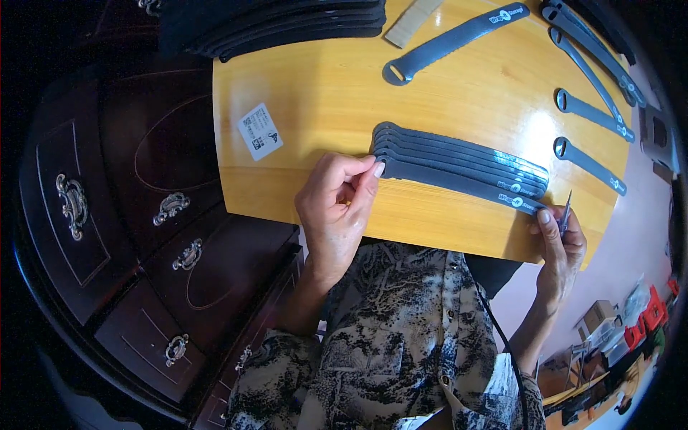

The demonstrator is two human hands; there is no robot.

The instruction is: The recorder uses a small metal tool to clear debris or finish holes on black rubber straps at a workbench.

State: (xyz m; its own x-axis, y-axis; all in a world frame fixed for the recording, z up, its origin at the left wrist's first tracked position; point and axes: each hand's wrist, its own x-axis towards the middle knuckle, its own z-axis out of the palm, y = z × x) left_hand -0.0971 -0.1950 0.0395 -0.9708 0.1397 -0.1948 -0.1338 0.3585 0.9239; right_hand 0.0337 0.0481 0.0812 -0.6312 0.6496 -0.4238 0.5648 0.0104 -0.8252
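Several black hook-and-loop straps lie in a fanned, overlapping row on the wooden table. The nearest black strap runs along the front of that row. Its left end is pinched between the thumb and finger of my left hand. At its other end, the thumb of my right hand presses on the strap's tip. That same hand also grips a slim tool with a pointed metal tip and a purplish handle; its exact kind is hidden by the fingers.
Loose straps with looped ends lie at the table's far side and along its right. A stack of dark straps sits at the far left edge. A white label card rests on the table. Dark drawers stand to the left.
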